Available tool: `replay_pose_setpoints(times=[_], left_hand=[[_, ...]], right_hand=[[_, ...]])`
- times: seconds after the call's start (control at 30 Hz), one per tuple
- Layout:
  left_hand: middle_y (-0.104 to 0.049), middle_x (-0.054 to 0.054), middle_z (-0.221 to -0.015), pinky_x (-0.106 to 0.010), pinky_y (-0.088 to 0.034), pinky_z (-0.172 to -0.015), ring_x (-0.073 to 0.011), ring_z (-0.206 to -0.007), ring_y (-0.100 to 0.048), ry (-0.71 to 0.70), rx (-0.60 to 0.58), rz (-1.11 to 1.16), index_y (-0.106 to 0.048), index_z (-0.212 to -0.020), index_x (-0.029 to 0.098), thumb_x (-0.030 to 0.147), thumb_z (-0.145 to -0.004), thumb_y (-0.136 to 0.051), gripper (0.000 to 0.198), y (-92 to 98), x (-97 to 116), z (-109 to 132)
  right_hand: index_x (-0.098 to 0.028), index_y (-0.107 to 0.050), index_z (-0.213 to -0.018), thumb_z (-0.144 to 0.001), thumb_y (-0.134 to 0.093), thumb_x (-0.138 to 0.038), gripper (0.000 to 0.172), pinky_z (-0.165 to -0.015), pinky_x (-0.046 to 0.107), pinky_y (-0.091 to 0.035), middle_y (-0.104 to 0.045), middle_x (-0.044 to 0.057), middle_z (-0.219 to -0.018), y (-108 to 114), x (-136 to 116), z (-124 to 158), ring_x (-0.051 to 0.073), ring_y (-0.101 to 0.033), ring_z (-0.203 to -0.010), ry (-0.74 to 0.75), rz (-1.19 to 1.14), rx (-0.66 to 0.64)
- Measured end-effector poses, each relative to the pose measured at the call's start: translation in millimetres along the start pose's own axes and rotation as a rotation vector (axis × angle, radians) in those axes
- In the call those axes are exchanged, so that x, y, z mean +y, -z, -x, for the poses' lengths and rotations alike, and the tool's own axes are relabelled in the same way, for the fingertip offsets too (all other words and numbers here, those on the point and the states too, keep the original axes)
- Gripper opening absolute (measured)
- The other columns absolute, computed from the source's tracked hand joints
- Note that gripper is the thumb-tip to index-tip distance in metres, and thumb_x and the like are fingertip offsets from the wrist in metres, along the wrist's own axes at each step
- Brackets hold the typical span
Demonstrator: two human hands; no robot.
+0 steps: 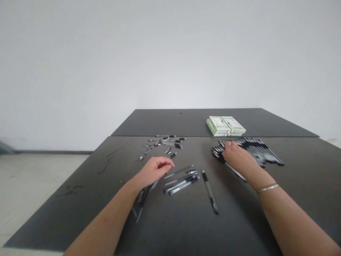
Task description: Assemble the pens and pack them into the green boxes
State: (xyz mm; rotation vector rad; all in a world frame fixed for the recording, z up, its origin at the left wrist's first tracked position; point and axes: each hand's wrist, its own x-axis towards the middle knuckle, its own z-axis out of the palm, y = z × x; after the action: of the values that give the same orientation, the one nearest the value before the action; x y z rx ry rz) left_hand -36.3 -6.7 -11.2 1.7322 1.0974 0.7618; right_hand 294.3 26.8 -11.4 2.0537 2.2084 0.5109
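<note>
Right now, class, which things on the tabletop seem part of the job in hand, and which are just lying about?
Likely in the job:
Row of pens, at the right hand
Loose pens and parts, near the left hand
Single pen, lying apart

Seemingly just lying about:
Green-and-white boxes, untouched
Small dark object, farther back, too small to identify

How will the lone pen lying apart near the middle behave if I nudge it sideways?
The lone pen may well roll, since it looks slim and tube-like. It seems stiff, lying straight, and is probably light, being slender and partly see-through.
</note>
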Motion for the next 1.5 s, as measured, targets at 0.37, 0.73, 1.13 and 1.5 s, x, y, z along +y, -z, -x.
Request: replay_pose_setpoints(times=[0.37,0.73,1.13,1.5], left_hand=[[-0.041,0.008,-0.048,-0.020,-0.027,-0.044,-0.0067,-0.041,-0.035,-0.011,-0.004,0.003,-0.068,-0.087,0.013,0.027,-0.080,-0.055,0.021,0.0,-4.9,-0.8],[-0.042,0.006,-0.051,-0.018,-0.025,-0.042,-0.0063,-0.042,-0.034,0.009,0.004,0.001,-0.069,-0.087,0.013,0.030,-0.079,-0.056,0.023,-0.5,-2.2,0.0],[-0.045,0.005,-0.054,-0.019,-0.025,-0.043,-0.0066,-0.044,-0.035,0.032,0.008,-0.010,-0.069,-0.087,0.013,0.031,-0.079,-0.056,0.023,-0.5,-1.0,0.4],[-0.043,0.007,-0.051,-0.019,-0.026,-0.043,-0.0069,-0.043,-0.036,0.032,0.017,-0.018,-0.069,-0.088,0.013,0.030,-0.080,-0.056,0.023,-0.1,-2.5,-0.5]], right_hand=[[-0.001,-0.055,-0.102,-0.092,-0.039,-0.010,0.021,-0.084,0.039,-0.045,-0.062,0.024,-0.098,-18.2,16.6,-7.7,0.031,-0.064,-0.097,-0.035,-0.023,-0.085],[0.000,-0.056,-0.108,-0.094,-0.043,-0.025,0.032,-0.090,0.042,-0.040,-0.062,0.026,-0.105,-17.9,20.7,-9.2,0.032,-0.061,-0.101,-0.013,-0.050,-0.111],[0.000,-0.057,-0.111,-0.094,-0.043,-0.032,0.040,-0.091,0.042,-0.039,-0.062,0.027,-0.109,-16.7,23.4,-9.5,0.033,-0.060,-0.104,-0.011,-0.070,-0.136],[-0.005,-0.062,-0.105,-0.092,-0.046,-0.028,0.031,-0.089,0.038,-0.042,-0.064,0.020,-0.101,6.0,-2.0,-4.1,0.031,-0.059,-0.099,0.005,-0.215,0.153]])
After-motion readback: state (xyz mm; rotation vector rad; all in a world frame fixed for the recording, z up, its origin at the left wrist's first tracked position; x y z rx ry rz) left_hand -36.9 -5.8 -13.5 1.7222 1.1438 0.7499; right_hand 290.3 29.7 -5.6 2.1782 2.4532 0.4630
